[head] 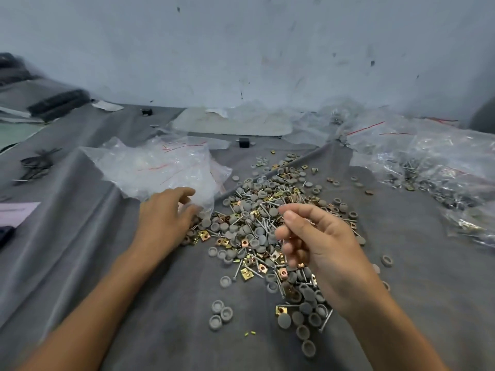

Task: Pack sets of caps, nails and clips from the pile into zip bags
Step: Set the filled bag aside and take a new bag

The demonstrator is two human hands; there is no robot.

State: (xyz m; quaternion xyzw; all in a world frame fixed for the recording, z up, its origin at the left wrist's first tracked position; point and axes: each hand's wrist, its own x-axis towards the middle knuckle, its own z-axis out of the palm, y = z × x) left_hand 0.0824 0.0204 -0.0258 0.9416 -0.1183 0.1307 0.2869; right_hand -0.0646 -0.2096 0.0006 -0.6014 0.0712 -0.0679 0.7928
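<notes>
- Left hand (166, 218) is down at the left side of the pile (257, 223). Its fingers (194, 210) and thumb are curled on the near corner of the empty zip bags (160, 167).
- Right hand (316, 245) is up over the pile, fingers curled in and thumb pressed to forefinger. It's too blurred to tell what's in there, if anything.
- The pile sits mid-table on the grey cloth (160, 303): grey caps (225, 282), nails (325, 321) and brass clips (205, 235), all mixed together.
- Filled bags (428, 162) are heaped along the right edge of the table, well apart from my hands.
</notes>
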